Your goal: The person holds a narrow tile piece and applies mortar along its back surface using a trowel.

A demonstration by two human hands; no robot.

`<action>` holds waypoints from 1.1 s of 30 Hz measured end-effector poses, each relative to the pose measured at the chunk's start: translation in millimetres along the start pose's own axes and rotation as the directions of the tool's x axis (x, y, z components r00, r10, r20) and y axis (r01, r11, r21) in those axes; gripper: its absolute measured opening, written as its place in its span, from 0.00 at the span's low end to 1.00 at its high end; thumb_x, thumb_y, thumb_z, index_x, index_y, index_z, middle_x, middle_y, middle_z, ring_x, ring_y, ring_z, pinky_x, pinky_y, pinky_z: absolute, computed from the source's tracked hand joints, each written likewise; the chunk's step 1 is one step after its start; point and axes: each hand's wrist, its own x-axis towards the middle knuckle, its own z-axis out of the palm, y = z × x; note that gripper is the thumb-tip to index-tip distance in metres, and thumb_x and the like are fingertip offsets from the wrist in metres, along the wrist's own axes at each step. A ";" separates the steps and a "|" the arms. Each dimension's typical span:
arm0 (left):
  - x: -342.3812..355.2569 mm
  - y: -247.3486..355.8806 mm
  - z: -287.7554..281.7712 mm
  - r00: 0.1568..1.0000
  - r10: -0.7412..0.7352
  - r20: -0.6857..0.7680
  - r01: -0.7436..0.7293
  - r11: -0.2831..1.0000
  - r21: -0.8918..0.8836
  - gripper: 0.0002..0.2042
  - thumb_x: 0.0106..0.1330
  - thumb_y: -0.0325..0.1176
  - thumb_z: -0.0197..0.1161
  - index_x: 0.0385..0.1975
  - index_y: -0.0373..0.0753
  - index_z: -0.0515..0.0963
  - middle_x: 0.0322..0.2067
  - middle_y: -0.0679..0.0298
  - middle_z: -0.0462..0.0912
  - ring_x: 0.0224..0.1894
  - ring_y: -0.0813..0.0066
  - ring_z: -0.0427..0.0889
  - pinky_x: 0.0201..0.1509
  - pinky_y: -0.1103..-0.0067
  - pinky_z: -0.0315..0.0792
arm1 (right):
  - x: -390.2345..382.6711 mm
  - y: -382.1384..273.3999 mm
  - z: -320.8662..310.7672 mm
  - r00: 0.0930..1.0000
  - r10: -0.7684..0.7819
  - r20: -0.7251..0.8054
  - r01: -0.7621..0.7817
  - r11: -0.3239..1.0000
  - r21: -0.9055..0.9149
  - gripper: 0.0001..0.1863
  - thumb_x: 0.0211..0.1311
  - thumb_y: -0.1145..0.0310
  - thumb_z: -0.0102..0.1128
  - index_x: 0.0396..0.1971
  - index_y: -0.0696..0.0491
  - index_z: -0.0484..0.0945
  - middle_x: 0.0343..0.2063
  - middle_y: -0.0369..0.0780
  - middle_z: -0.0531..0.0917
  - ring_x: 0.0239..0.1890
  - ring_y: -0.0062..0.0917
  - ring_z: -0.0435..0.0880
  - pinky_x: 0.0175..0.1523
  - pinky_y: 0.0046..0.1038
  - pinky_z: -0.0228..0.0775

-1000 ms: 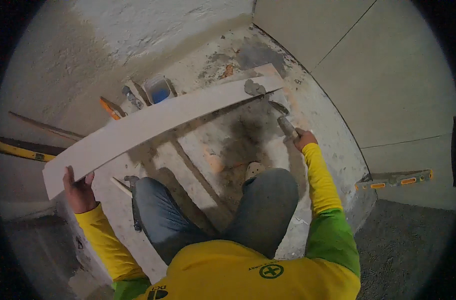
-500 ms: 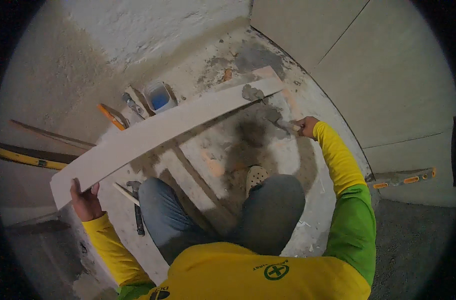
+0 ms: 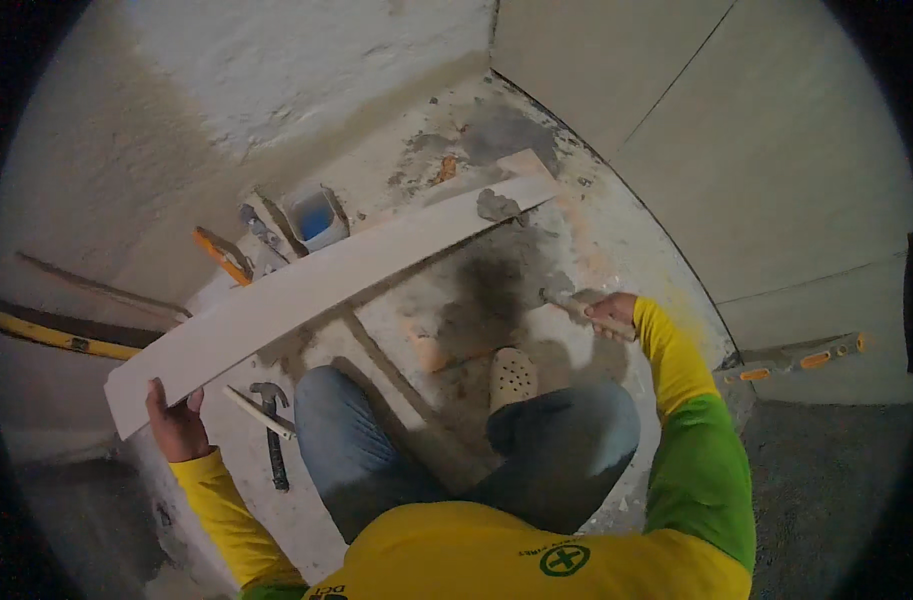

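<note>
A long pale strip of tile or board lies slantwise across the floor in front of me, its near-left end jutting past my knee. My left hand grips the lower edge of that end, thumb on top and fingers mostly hidden beneath. On the strip's far-right end sits a lump of grey mortar. My right hand is closed round the pale handle of a trowel, held apart from the strip over the floor. The trowel's blade is dim and hard to make out.
Beyond the strip stand a white tub with blue inside and an orange-handled tool. A claw hammer and a pale stick lie by my left knee. A yellow level is far left; another level is at right.
My right hand has drawn the trowel nearer to me and turned it, so its grey-smeared blade shows less. My left hand keeps its grip, and my right knee has swung outward.
</note>
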 end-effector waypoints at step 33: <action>-37.5 -32.5 -30.5 0.994 -0.066 -0.092 0.069 0.997 0.029 0.22 0.66 0.50 0.53 0.55 0.45 0.69 0.56 0.66 0.72 0.59 0.69 0.68 0.60 0.67 0.61 | 84.3 74.1 53.0 0.359 -0.502 -0.786 0.237 0.864 -0.444 0.28 0.57 0.64 0.57 0.60 0.44 0.68 0.46 0.48 0.77 0.44 0.41 0.80 0.49 0.33 0.72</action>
